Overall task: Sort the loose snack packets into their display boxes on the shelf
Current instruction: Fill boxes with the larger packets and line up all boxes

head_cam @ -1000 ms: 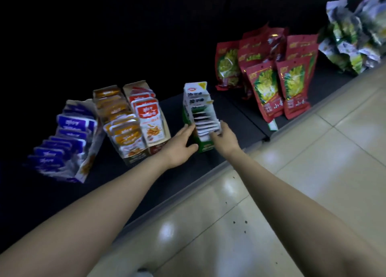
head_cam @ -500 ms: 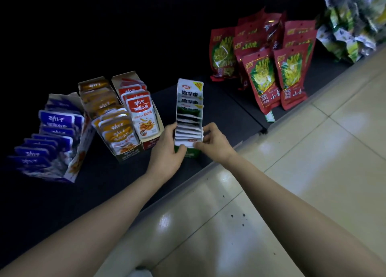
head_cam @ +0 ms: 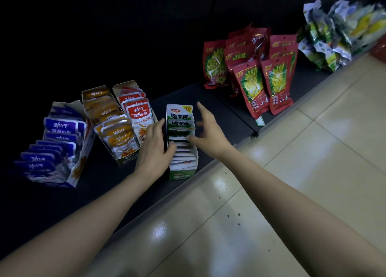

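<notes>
The green display box (head_cam: 182, 174) sits at the shelf's (head_cam: 227, 118) near lip, its long axis running near to far and its packets (head_cam: 183, 153) filed upright. The left hand (head_cam: 153, 149), the nearer one, lies flat along the left wall with its thumb on the packets. The right hand (head_cam: 208, 134) hovers open over the right wall. The orange-and-red box (head_cam: 127, 159) crowds the left side, and there is room on the right.

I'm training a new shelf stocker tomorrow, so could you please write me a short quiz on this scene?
1. Which display box do the left hand and right hand flank? A the purple one; B the orange-and-red one; C the green-and-white box.
2. True or false: the right hand's fingers are spread.
3. Fill in: the standing bags to the right of that box are mostly ____.
Key: 1 C; 2 true; 3 red.
</notes>
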### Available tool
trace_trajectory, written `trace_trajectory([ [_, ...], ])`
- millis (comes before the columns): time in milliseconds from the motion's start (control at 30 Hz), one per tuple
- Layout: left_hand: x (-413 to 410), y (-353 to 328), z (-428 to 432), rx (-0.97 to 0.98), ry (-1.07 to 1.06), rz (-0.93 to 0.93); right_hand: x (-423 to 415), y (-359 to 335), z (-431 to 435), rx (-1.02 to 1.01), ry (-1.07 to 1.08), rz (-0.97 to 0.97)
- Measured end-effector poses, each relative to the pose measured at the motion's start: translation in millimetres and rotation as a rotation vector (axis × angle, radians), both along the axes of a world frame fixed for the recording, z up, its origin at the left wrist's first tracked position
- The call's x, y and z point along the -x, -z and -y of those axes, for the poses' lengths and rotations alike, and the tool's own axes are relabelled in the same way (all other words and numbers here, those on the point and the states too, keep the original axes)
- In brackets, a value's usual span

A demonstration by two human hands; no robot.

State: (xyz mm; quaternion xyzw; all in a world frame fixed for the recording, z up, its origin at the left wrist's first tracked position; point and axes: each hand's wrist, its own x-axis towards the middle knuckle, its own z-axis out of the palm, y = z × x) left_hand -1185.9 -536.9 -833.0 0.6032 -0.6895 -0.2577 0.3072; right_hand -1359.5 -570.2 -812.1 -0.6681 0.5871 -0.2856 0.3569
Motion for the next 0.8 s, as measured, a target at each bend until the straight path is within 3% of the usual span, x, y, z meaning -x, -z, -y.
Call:
trace_trajectory([
  [233, -8.6, 7.0, 17.0, -0.082, 0.105, -0.042, -16.5, -5.3, 35.8, 0.238, 0.043, -0.382],
  [300, -14.2, 7.7, 19.8, -0.087, 0.158, -0.074, -14.3, -4.3, 37.8, 0.237, 0.041, -0.405],
  [400, -19.1, 10.7, 26.2, -0.051, 0.295, 0.027, -12.3, -3.7, 40.4, 0.204, 0.043, -0.414],
  [633, -18.3, 12.5, 41.8, 0.065, 0.305, 0.064, 9.5, -17.2, 31.6, 0.046, -0.352, -0.431],
  [700, -19.9, 4.8, 49.0, 0.111, 0.298, 0.15, 16.4, -20.9, 31.6, 0.051, -0.463, -0.535],
  [800, -19.1, -13.6, 64.1, 0.243, 0.281, 0.428, 18.3, -18.9, 42.1, 0.173, -0.528, -0.637],
])
